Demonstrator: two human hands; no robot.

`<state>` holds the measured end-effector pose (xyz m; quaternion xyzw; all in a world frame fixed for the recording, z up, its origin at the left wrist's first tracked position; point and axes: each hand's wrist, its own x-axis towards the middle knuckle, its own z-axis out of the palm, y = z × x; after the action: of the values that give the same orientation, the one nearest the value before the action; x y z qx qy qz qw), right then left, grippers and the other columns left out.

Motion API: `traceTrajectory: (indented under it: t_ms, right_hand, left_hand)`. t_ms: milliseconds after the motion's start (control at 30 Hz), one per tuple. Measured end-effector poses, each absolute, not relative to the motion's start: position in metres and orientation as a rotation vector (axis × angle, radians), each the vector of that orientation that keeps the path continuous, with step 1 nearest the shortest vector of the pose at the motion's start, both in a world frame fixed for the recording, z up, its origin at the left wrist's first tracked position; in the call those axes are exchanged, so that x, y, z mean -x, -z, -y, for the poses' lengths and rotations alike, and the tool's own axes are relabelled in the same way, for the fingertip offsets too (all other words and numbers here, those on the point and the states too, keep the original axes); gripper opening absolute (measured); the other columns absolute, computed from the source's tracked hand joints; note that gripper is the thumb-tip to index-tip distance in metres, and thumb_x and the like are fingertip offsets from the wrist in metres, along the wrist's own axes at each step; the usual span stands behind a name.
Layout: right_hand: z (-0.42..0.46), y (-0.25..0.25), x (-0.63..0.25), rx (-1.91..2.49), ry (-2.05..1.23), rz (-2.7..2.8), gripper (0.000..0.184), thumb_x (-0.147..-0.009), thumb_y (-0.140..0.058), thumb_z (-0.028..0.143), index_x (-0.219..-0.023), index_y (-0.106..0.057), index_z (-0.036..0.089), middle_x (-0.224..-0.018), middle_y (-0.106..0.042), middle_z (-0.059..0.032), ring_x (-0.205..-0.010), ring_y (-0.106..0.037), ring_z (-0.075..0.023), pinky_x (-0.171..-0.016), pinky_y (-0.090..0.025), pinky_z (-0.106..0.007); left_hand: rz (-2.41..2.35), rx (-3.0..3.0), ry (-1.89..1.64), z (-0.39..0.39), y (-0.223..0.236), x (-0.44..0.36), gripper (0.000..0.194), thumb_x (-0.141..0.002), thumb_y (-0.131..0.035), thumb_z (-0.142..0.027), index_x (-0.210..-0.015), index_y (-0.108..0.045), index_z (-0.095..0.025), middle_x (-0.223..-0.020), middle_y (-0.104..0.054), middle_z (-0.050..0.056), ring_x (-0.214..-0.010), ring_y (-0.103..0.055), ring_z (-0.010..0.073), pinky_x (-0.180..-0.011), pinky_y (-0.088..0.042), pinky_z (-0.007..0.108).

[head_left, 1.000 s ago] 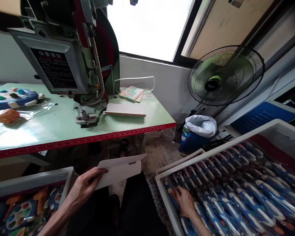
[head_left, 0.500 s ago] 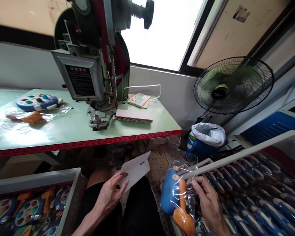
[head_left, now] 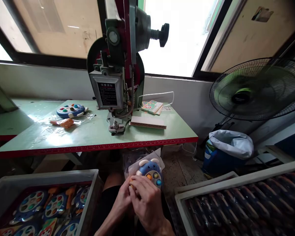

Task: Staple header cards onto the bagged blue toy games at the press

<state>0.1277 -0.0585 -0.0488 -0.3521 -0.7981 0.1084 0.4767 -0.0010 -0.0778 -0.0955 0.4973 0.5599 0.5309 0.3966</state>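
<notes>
Both hands meet low in the middle, over my lap. My right hand [head_left: 145, 200] and my left hand [head_left: 121, 198] hold a blue toy [head_left: 149, 169] with coloured buttons, wrapped in a clear plastic bag. A white card [head_left: 135, 167] shows behind the toy, between bag and hands; which hand grips it I cannot tell. The fingers of both hands are closed around the bag's lower end.
A green table [head_left: 93, 136] with a red edge carries a press machine [head_left: 118, 75], a stack of cards [head_left: 147, 122], and another bagged blue toy [head_left: 70, 110]. Trays of bagged toys stand at left [head_left: 39, 206] and right [head_left: 241, 203]. A fan [head_left: 255, 88] and a bin [head_left: 226, 152] stand right.
My right hand lifted a bagged toy out of the right tray and brought it to the middle. The left hand with the white card met it there. My view turned left and up.
</notes>
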Motion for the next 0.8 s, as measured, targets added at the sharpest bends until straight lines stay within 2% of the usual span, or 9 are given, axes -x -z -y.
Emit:
traceTrajectory:
  t_ms: [100,200,267,367,467,533,633,700,800]
  right_hand:
    - [0.032,0.053,-0.164,1.086,-0.457,1.78,0.026,-0.095,-0.063,0.033,-0.117,-0.073,0.023,-0.116,-0.076,-0.0098,-0.109,-0.07,-0.0263,-0.098,-0.057,-0.042]
    - [-0.002,0.063,-0.194,1.243,-0.9,1.535,0.048,-0.085,-0.073,0.051,-0.122,-0.07,0.02,-0.123,-0.073,-0.0136,-0.107,-0.07,-0.0276,-0.088,-0.06,-0.04]
    - [-0.015,0.068,-0.2,1.184,-1.186,1.413,0.056,-0.079,-0.078,0.057,-0.119,-0.071,0.019,-0.121,-0.074,-0.0137,-0.104,-0.071,-0.0261,-0.087,-0.059,-0.038]
    - [-0.015,0.068,-0.193,1.088,-1.5,1.383,0.051,-0.079,-0.077,0.059,-0.106,-0.076,0.017,-0.103,-0.078,-0.0106,-0.095,-0.071,-0.0254,-0.08,-0.059,-0.035]
    - [-0.007,0.065,-0.182,1.076,-1.47,1.381,0.042,-0.08,-0.077,0.057,-0.096,-0.077,0.018,-0.087,-0.075,-0.0052,-0.082,-0.069,-0.022,-0.068,-0.056,-0.031]
    - [-0.003,0.066,-0.177,1.038,-1.4,1.306,0.035,-0.078,-0.08,0.052,-0.091,-0.073,0.02,-0.082,-0.07,-0.0009,-0.074,-0.063,-0.0168,-0.066,-0.052,-0.027]
    - [-0.002,0.069,-0.174,0.941,-1.5,1.187,0.032,-0.078,-0.081,0.048,-0.079,-0.066,0.02,-0.075,-0.063,0.0034,-0.064,-0.053,-0.011,-0.062,-0.047,-0.024]
    - [-0.001,0.073,-0.17,0.944,-1.518,1.159,0.035,-0.081,-0.078,0.05,-0.076,-0.063,0.02,-0.072,-0.062,0.0036,-0.061,-0.051,-0.0106,-0.06,-0.046,-0.024]
    - [0.002,0.077,-0.161,1.06,-1.316,1.19,0.037,-0.086,-0.07,0.056,-0.08,-0.064,0.02,-0.076,-0.066,0.0002,-0.065,-0.056,-0.0137,-0.061,-0.048,-0.026]
  left_hand:
    - [-1.164,-1.047,-1.224,0.087,0.098,0.027,0.045,-0.078,-0.081,-0.04,-0.117,-0.072,-0.02,-0.105,-0.079,0.007,-0.1,-0.073,0.0306,-0.091,-0.059,0.041]
    - [-1.028,-0.91,-1.186,0.098,0.096,0.045,0.046,-0.08,-0.083,-0.035,-0.122,-0.07,-0.022,-0.113,-0.078,0.007,-0.108,-0.072,0.0309,-0.095,-0.057,0.04]
    - [-1.033,-0.883,-1.199,0.103,0.095,0.052,0.047,-0.079,-0.085,-0.033,-0.122,-0.071,-0.022,-0.114,-0.078,0.007,-0.112,-0.071,0.0316,-0.096,-0.056,0.04]
    - [-1.019,-0.857,-1.202,0.108,0.097,0.06,0.049,-0.077,-0.086,-0.032,-0.123,-0.071,-0.022,-0.117,-0.078,0.007,-0.113,-0.071,0.0319,-0.098,-0.056,0.041]
    - [-1.024,-0.87,-1.181,0.112,0.098,0.066,0.049,-0.078,-0.086,-0.032,-0.123,-0.071,-0.022,-0.117,-0.078,0.008,-0.11,-0.072,0.0319,-0.096,-0.057,0.042]
    - [-1.035,-0.898,-1.162,0.114,0.098,0.07,0.049,-0.077,-0.087,-0.032,-0.122,-0.072,-0.022,-0.116,-0.078,0.008,-0.109,-0.072,0.032,-0.096,-0.056,0.043]
    - [-1.045,-0.929,-1.143,0.117,0.095,0.075,0.048,-0.076,-0.088,-0.033,-0.121,-0.073,-0.022,-0.116,-0.078,0.008,-0.11,-0.071,0.032,-0.099,-0.054,0.043]
    - [-1.047,-0.935,-1.14,0.119,0.093,0.077,0.049,-0.076,-0.087,-0.035,-0.121,-0.073,-0.021,-0.115,-0.077,0.008,-0.109,-0.071,0.0325,-0.097,-0.055,0.043]
    - [-1.007,-0.936,-1.144,0.121,0.089,0.078,0.053,-0.074,-0.088,-0.039,-0.121,-0.073,-0.02,-0.109,-0.077,0.009,-0.107,-0.071,0.033,-0.096,-0.055,0.043]
